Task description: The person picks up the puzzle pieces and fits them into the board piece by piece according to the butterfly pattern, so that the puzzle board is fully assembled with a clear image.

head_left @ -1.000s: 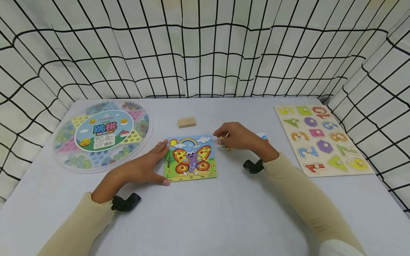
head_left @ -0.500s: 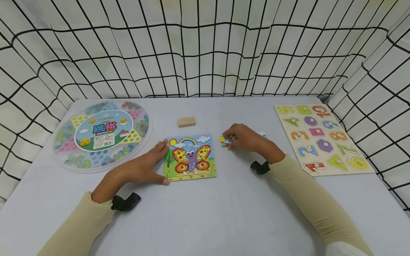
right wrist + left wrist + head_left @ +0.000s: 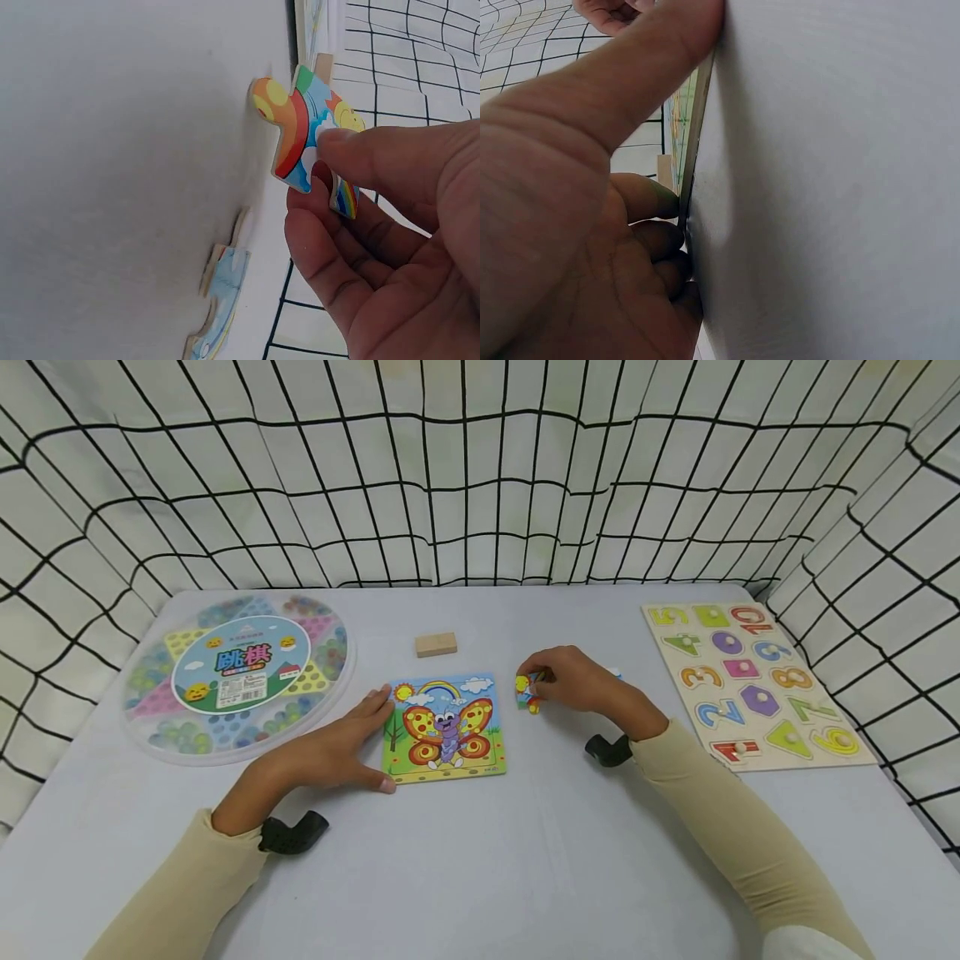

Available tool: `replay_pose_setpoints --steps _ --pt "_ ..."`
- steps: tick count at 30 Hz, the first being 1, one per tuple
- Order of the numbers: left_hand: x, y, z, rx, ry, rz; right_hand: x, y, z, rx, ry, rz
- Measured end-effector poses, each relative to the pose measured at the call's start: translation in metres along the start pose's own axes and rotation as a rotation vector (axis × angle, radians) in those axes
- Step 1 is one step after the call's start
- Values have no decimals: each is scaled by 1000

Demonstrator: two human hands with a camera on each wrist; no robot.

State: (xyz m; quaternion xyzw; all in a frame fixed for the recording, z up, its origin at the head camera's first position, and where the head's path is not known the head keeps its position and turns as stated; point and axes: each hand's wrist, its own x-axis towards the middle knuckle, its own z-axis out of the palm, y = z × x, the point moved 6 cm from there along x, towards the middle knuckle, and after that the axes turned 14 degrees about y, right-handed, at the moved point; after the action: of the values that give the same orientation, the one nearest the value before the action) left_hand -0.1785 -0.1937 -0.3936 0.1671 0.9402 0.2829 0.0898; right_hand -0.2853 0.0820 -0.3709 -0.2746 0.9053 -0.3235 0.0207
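Note:
A puzzle board (image 3: 446,731) with a butterfly, rainbow and sun picture lies flat in mid-table. My left hand (image 3: 341,752) holds its left side, thumb at the near corner and fingertips by the far one; in the left wrist view, bent fingers meet the board's edge. To the right, my right hand (image 3: 573,681) pinches a jigsaw piece (image 3: 522,693). The right wrist view shows this piece (image 3: 296,131) tilted between thumb and fingers, printed with a smiling sun, cloud and red-orange band. Another bit of rainbow is visible behind the thumb, partly hidden by the fingers.
Light-blue jigsaw pieces (image 3: 227,277) lie on the table beyond my right hand. A small wooden block (image 3: 436,645) sits behind the board. At left is a round marble-game case (image 3: 243,664); at right, a number-and-shape board (image 3: 761,693). Black netting (image 3: 465,489) surrounds the table.
My right hand has moved a little right, away from the board's edge, and has picked up the jigsaw piece, now tilted. The left hand and the board have stayed in place.

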Motion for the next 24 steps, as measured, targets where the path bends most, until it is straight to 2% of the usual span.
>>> replay_pose_setpoints --steps 11,24 --pt "0 -1 2 12 -10 -7 5 -14 -3 62 45 -35" --pt "3 -4 2 27 -7 -33 21 -36 8 91 61 -105"
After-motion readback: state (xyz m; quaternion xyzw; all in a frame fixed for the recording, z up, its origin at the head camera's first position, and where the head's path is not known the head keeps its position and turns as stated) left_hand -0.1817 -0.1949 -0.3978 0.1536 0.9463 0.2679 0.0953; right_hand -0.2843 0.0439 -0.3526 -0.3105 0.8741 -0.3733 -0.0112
